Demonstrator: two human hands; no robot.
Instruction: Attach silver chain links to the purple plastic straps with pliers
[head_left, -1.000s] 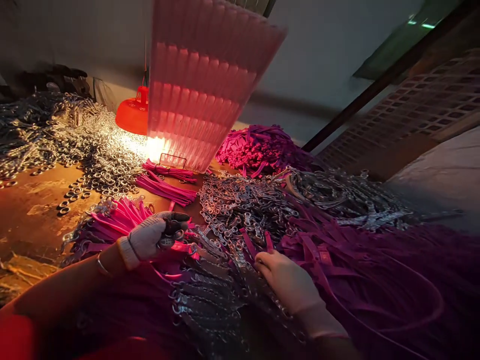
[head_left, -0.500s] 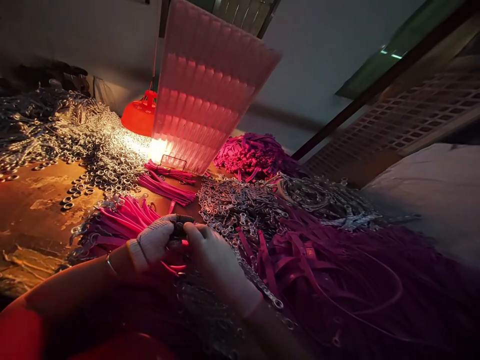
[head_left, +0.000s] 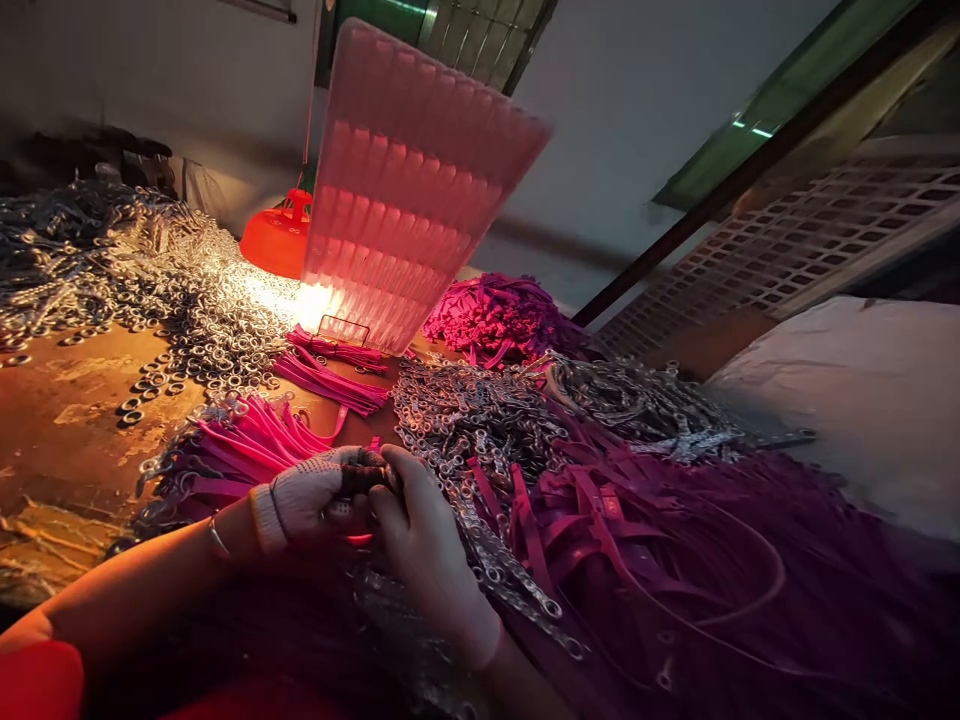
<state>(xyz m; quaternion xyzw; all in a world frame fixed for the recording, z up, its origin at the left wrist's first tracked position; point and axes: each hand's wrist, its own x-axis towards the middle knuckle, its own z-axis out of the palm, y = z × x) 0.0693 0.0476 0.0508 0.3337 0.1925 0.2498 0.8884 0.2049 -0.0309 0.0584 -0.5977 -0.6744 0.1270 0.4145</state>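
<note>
My left hand [head_left: 311,492], in a white dotted glove with dark fingertips, is closed around what looks like a pink strap [head_left: 359,540], of which a short piece shows below the fingers. Fingertip to fingertip with it, my right hand [head_left: 420,520] is also closed, thumb and forefinger pinched. Whatever lies between the two hands is small, dark and mostly hidden. Just behind the left hand spreads a bundle of pink straps [head_left: 251,435] with metal hooks at their ends. Metal chains with rings [head_left: 480,420] lie heaped beyond the right hand.
A red lamp [head_left: 276,235] hangs beside an upright ribbed translucent panel [head_left: 420,190]. Silvery metal rings [head_left: 217,330] are piled at the left on the brown table [head_left: 71,400]. Purple straps [head_left: 675,560] cover the right side; a further pink heap [head_left: 502,315] lies behind.
Both hands remain together and have shifted slightly lower in the picture. My right hand has turned, its thumb now showing more clearly. The camera view has tilted a little.
</note>
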